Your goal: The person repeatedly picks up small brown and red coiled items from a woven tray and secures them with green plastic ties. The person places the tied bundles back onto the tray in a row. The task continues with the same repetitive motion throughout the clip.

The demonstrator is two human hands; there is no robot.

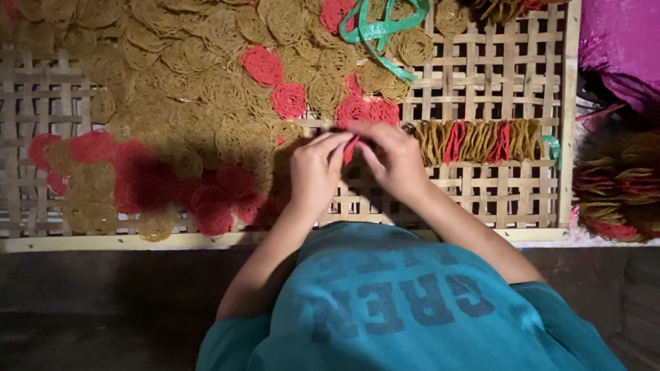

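Both my hands meet over a woven bamboo tray (492, 84). My left hand (315, 171) and my right hand (391, 157) pinch the same red noodle-like round cracker (351, 149) between their fingertips. Right of my right hand lies a row of crackers stacked on edge (480, 140), yellow with a few red ones. A loose heap of yellow crackers (201, 79) and red crackers (263, 64) covers the tray beyond and left of my hands.
A green plastic strap (381, 22) lies on the heap at the top. Tied bundles of crackers (635, 182) sit off the tray at the right, below a magenta plastic bag (633, 29). Dark floor (87, 330) lies near me.
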